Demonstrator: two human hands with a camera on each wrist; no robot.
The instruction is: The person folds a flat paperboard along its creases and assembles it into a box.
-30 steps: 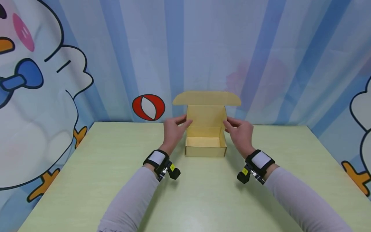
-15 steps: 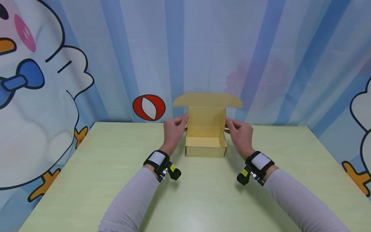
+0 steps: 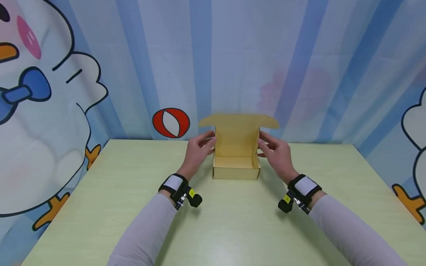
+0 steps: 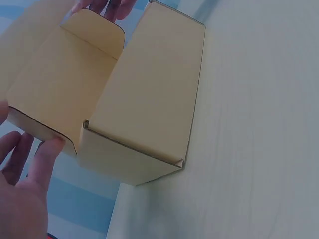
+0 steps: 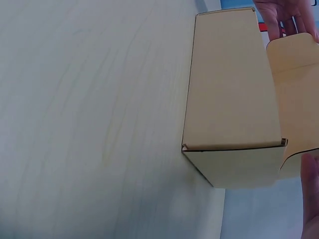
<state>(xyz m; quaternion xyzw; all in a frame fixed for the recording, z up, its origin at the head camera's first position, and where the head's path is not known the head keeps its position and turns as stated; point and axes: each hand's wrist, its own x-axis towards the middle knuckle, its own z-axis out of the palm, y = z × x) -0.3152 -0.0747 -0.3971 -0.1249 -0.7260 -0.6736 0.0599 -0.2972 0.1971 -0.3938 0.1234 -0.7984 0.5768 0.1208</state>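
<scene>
A tan cardboard box (image 3: 236, 173) stands on the table with its hinged lid (image 3: 237, 140) raised at the back and a curved tuck flap (image 3: 237, 119) along the lid's top. My left hand (image 3: 196, 151) is at the lid's left side, thumb and fingertips against the outside of the left side flap (image 4: 42, 127). On the other side my right hand (image 3: 279, 155) touches the lid's right edge, its thumb (image 5: 309, 172) beside the right side flap (image 5: 301, 153). Fingers of both hands are loosely spread, partly hidden behind the lid.
The pale table (image 3: 233, 221) reaches back to a striped blue curtain (image 3: 233, 55) printed with cartoon birds and a red-and-white ball (image 3: 171, 123). Each wrist wears a black strap with a small camera (image 3: 194, 199).
The lid has tipped and its tuck flap sits lower in the head view. Both hands have shifted from pinching the lid's edges to spread fingers along its sides; the wrists moved slightly outward.
</scene>
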